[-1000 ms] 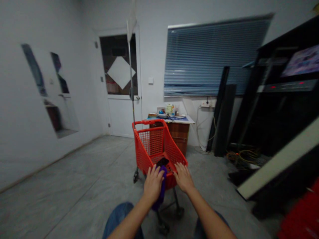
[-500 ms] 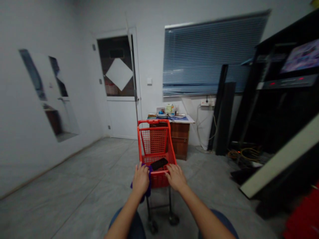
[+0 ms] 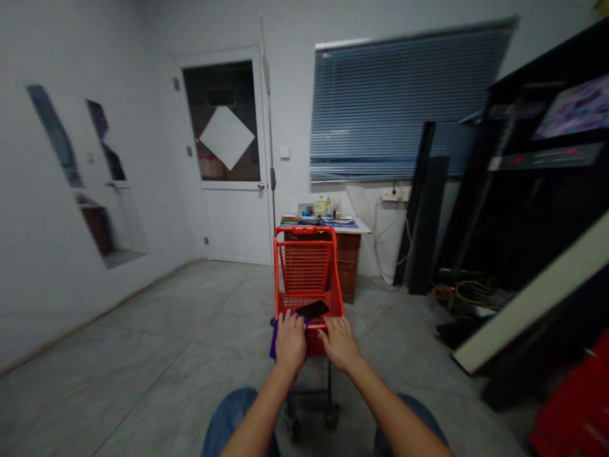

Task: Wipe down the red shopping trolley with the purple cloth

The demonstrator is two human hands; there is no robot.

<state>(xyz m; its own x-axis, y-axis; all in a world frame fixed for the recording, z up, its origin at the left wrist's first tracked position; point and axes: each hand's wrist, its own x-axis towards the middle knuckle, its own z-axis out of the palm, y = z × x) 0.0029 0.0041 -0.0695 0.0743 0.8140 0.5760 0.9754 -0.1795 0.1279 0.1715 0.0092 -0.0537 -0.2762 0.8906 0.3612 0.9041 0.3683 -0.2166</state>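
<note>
A small red shopping cart (image 3: 307,270) stands on the grey floor straight ahead of me. My left hand (image 3: 290,341) is closed over the cart's near handle, with a purple cloth (image 3: 274,337) pressed under it and hanging at its left side. My right hand (image 3: 339,343) grips the same handle just to the right. A black flat object (image 3: 311,310) lies in the basket right beyond my fingers. My knees in blue jeans show at the bottom edge.
A wooden desk (image 3: 349,254) with small items stands behind the cart, below a blue window blind (image 3: 399,108). A white door (image 3: 228,158) is at the left back. Black panels (image 3: 425,209), cables, and a dark cabinet (image 3: 547,190) crowd the right. A red crate (image 3: 578,406) sits near right.
The cart has turned from angled to straight ahead and rolled slightly toward the desk. Both hands stayed on its handle, the purple cloth still under the left one.
</note>
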